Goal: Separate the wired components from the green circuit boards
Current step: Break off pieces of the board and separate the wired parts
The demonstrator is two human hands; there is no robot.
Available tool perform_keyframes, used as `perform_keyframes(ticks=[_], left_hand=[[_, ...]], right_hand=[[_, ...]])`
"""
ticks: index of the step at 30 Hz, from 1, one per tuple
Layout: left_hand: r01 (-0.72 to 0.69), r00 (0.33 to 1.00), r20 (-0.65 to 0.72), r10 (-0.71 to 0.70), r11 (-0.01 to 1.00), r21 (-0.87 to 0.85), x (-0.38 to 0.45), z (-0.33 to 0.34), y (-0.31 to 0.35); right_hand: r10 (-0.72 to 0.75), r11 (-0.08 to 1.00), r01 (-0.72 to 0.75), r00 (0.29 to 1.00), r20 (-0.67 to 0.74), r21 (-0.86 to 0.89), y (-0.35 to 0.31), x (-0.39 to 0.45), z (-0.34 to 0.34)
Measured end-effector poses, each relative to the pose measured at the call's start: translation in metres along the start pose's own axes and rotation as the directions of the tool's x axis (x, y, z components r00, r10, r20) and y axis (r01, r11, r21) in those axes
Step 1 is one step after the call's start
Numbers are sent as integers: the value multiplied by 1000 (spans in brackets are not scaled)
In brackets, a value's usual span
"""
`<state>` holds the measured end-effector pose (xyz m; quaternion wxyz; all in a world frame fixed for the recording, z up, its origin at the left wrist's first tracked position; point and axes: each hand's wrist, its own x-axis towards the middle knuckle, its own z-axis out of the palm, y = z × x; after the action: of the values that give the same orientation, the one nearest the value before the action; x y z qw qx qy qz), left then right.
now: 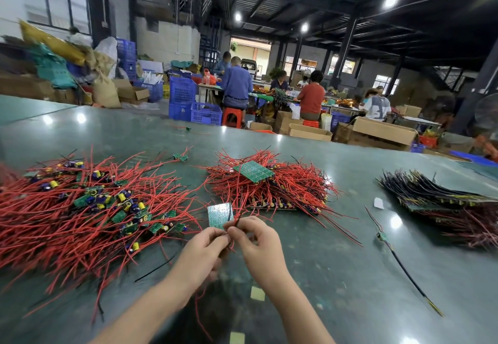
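Hands are meeting just above the near edge of the table (336, 262), and between them the small green circuit board (220, 214) is standing up, its flat face turned to the camera and its long side rising away from the fingers. The left hand (200, 250) is pinching the lower edge of this board from the left. The right hand (256, 238) is pinching a thin wire (238, 217) that is leaving the board at its lower right corner and running up beside the right edge. So the wire is lying to the right of the board, and the right hand is the nearer one to it; my judgement is that the coming pull is going to the right and away from the left hand.

The board is thin, stiff and rectangular, with pale traces on a glossy green face. The wires are soft and flexible, with red insulation, some black.

To the left, a loose pile of separated pieces (94, 209) is spreading on the table: red leads, little green boards, yellow and blue cylinders. Behind the hands, a stack of uncut boards (254, 171) is lying on its own red wires. To the right, a dark bundle (436, 195) is resting well apart. The table is smooth, grey-green and reflecting the lamps.
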<state>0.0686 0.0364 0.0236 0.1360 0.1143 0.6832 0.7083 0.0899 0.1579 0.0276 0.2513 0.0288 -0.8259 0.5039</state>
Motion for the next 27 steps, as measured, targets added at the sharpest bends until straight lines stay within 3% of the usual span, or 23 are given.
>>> perform_keyframes(ticks=[6,10,12,16,21,24,27], left_hand=[[-16,1000,15,16,999,-41,-6,6,4],[-14,999,40,16,998,-58,-7,6,6],[-7,999,47,9,999,-39,-7,5,6],[16,999,43,-15,1000,-23,-6,0,5],[-232,970,-25,243,947,221,-2,-4,3],[-287,948,-42,314,906,310,1,-8,0],[-308,924,-67,376,838,451,3,-9,-4]], right_hand=[[-47,999,47,997,-69,0,-2,0,4],[2,1000,0,987,-159,15,-2,-1,6],[65,995,-53,988,-140,86,-1,-1,7],[174,912,-136,982,-66,388,-4,-1,3],[253,833,-195,967,-42,518,-6,0,2],[233,898,-177,968,-93,403,-5,0,0],[40,999,-43,977,-209,-10,-2,2,-1]])
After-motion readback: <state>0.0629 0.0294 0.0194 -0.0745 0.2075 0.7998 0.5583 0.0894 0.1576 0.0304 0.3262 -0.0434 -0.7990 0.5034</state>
